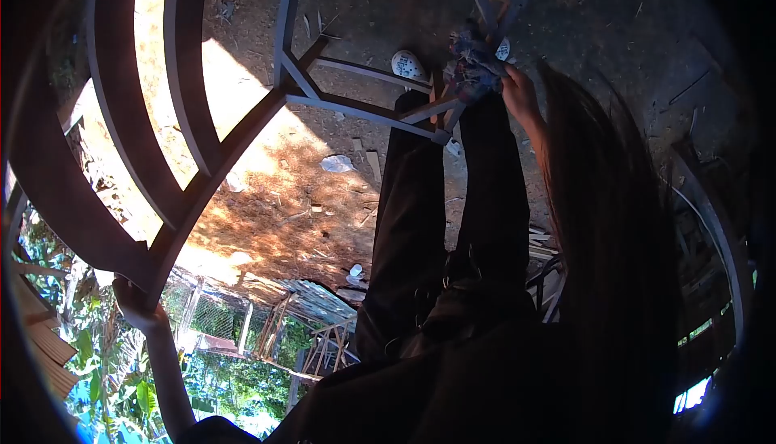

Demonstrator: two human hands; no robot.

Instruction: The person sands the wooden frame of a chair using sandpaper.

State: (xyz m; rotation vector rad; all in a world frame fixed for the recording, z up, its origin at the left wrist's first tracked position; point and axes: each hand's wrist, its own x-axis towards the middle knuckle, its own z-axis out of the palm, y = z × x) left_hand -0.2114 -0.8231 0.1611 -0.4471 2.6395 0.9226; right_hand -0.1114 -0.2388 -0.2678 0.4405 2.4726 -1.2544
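A dark wooden chair frame [218, 146] stretches from the left edge to the top centre, with curved slats on the left and a leg-and-rail section above my feet. My left hand [136, 305] is closed round the frame's lower left corner, where the curved rail and a wide slat meet. On the other side, my right hand [520, 92] holds a crumpled, dark patterned cloth [474, 62] against the joint of the rails at the top centre. The cloth hides part of that joint and some of my fingers.
Wood scraps [373, 164] and a pale crumpled piece [337, 163] lie on the dirt ground, part sunlit. My legs and white shoe [408, 65] are beneath the frame. Long hair hangs at the right. A curved wooden piece [711, 217] stands at the far right.
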